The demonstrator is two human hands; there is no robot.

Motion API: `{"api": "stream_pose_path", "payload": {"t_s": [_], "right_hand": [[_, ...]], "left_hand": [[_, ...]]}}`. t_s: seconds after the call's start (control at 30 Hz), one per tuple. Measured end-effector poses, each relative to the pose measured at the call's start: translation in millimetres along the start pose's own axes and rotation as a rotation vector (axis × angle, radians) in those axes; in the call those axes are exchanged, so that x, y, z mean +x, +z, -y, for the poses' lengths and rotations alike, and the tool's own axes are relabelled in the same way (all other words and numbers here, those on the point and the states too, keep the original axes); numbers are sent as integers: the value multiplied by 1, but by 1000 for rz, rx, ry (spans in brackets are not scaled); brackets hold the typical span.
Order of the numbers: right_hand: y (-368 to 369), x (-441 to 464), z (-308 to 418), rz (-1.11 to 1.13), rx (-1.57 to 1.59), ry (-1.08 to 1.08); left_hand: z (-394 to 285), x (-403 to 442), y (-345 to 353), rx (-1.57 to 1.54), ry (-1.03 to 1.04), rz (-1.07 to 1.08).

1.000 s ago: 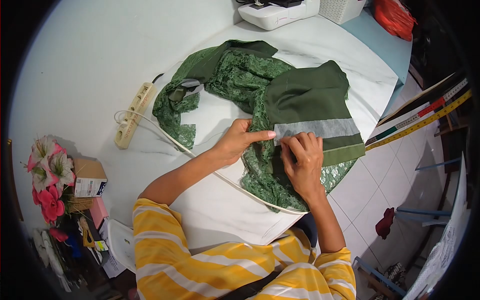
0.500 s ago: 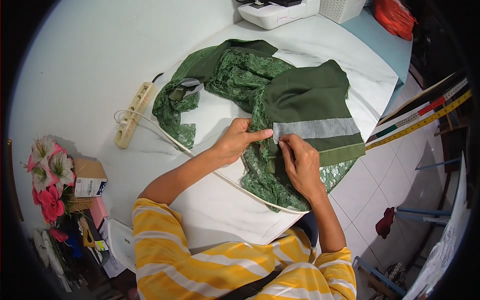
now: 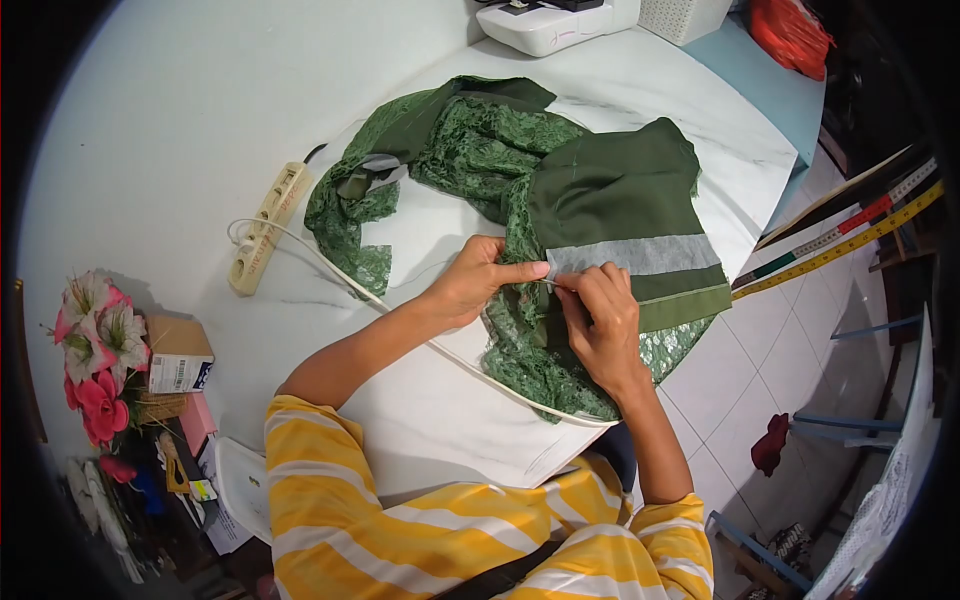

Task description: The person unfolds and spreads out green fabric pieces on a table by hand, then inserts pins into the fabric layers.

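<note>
A dark green garment (image 3: 615, 185) of plain fabric and lace lies spread over the white table. Across its plain panel runs a grey strip (image 3: 640, 255). My left hand (image 3: 475, 280) pinches the garment's lace-side edge, its thumb lying at the left end of the strip. Close beside that thumb, my right hand (image 3: 600, 315) is closed in a pinch over the panel. A thin, needle-like thing (image 3: 549, 282) shows at its fingertips, too small to make out well. Patterned green lace (image 3: 530, 365) hangs below both hands.
A white cable (image 3: 440, 350) crosses the table under my left forearm to a power strip (image 3: 268, 230). A white machine (image 3: 548, 28) and a basket (image 3: 682, 18) stand at the back. Tape measures (image 3: 850, 235) hang at right; flowers (image 3: 98, 350) and a box (image 3: 180, 355) are at left.
My right hand has turned slightly, its fingers shifting at the strip's left end, and the thin thing now shows beside the left thumb. The left hand has barely moved.
</note>
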State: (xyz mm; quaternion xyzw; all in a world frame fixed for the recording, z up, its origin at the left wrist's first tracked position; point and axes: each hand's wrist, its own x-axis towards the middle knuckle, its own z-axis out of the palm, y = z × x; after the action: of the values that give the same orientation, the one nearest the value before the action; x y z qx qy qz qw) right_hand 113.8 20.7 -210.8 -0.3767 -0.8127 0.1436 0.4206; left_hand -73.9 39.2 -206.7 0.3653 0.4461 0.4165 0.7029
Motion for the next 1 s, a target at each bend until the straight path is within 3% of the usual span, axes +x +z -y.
{"api": "stream_pose_path", "payload": {"t_s": [0.2,0.37,0.5,1.0], "right_hand": [[-4,2,1,-44,31,-54],[-7,1,6,-50,258,-41],[-3,0,7,-58,69,-58],[1,-8,3,-103,-135,5]], "left_hand": [[0,-1,1,27,3,24],[4,0,2,43,50,-28],[0,0,4,32,56,-8],[-1,0,6,22,35,-22]]}}
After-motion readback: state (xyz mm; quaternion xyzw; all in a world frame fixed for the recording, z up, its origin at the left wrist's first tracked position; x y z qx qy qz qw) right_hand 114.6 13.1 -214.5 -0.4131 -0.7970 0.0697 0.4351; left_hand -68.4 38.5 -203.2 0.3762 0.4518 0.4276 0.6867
